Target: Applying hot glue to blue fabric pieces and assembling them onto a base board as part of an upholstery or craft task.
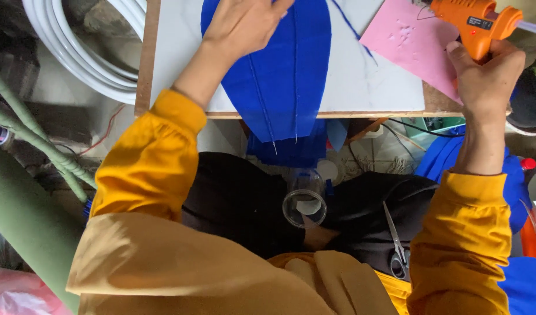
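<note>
Two hands worked at the far edge of a white bench (373, 87), and both were partly lost to view. The left hand (244, 23) lay flat on a blue fabric piece (279, 76), its fingers pressed to the cloth but cut off by the top of the frame, so how far they were spread could not be told. The fabric, a long petal shape with pale stitched lines, lay across the bench and hung over its near edge. The right hand (487, 73) was closed around the grip of an orange glue gun (475, 20), whose nozzle ran out of view at the top; a dark label on its side was too small to make out. Just beside the gun, a pink sheet (411, 44) rested on the bench, its upper corner cropped. Below the bench edge, a clear round cup (305, 207) sat between the dark-clad knees, and scissors (396, 245) lay on the right leg, their handles half hidden by the yellow sleeve (460, 233). White tubing (75, 55) coiled at the upper left, only partly in view.
</note>
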